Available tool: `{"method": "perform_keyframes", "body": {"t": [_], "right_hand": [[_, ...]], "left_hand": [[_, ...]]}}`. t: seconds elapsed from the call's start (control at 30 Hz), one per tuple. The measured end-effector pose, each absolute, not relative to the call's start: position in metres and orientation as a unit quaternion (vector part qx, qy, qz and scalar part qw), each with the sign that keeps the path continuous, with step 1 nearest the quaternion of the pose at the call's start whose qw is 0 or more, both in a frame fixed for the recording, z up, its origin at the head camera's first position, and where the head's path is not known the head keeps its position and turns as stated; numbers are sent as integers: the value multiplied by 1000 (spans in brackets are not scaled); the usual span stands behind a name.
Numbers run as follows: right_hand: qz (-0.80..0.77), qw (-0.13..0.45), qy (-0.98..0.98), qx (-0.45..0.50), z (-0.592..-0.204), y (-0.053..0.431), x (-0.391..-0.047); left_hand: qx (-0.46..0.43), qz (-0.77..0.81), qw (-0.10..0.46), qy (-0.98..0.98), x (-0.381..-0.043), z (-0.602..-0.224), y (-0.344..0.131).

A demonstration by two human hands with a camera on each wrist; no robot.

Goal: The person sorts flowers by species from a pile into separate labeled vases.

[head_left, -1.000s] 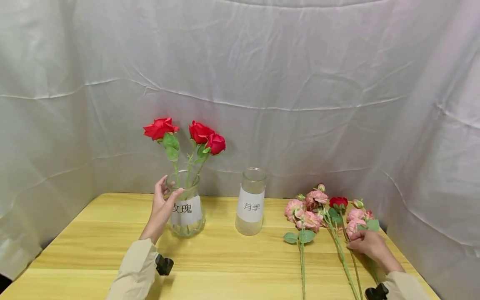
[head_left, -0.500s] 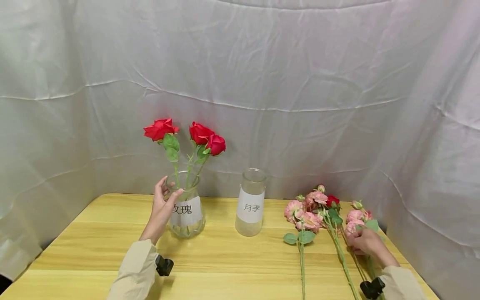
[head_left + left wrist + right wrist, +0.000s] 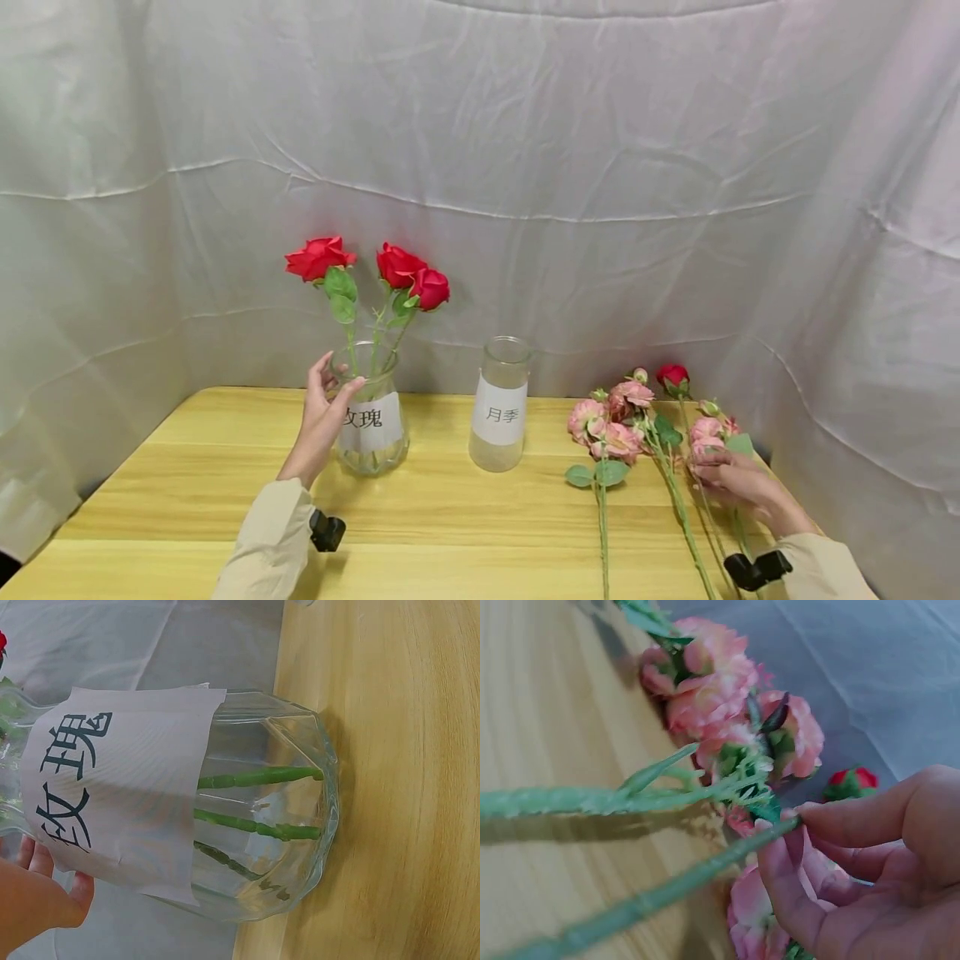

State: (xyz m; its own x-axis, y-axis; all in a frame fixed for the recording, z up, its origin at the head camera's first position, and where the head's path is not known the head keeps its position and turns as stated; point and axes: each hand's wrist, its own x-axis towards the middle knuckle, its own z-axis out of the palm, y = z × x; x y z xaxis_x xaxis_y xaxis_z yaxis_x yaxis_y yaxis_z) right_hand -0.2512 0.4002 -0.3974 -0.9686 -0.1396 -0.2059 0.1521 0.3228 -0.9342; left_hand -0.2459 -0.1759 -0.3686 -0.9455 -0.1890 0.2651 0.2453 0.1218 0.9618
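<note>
Raised since half a second ago: the red rose (image 3: pixel 673 377), now higher at right of the head frame, beyond the fingers of the right hand (image 3: pixel 738 482). Pinched by its stem (image 3: pixel 667 888) between thumb and fingertips, at lower right, with pink flowers (image 3: pixel 615 423) to the left and more pink flowers (image 3: pixel 707 431) just beside the fingertips. Held at left of centre by the left hand (image 3: pixel 324 417), thumb in front, fingers round the left side: a labelled glass vase (image 3: pixel 378 419), bearing three red blooms (image 3: pixel 401 265). Standing near the centre, well apart from both hands: a second glass vase (image 3: pixel 501 412). Underneath: a wooden table (image 3: pixel 450 533).
</note>
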Motion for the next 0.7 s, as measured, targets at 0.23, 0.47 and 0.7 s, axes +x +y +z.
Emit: {"method": "perform_keyframes", "body": {"t": [0.23, 0.47, 0.7], "right_hand": [[-605, 123, 787, -9, -389, 395, -251], [-599, 129, 790, -26, -381, 381, -253], [-601, 113, 791, -36, -378, 363, -254]], "left_hand": [[-18, -661, 164, -732, -246, -369, -176], [-16, -662, 165, -731, -247, -369, -176], [-20, -662, 167, -730, -248, -370, -177]]}}
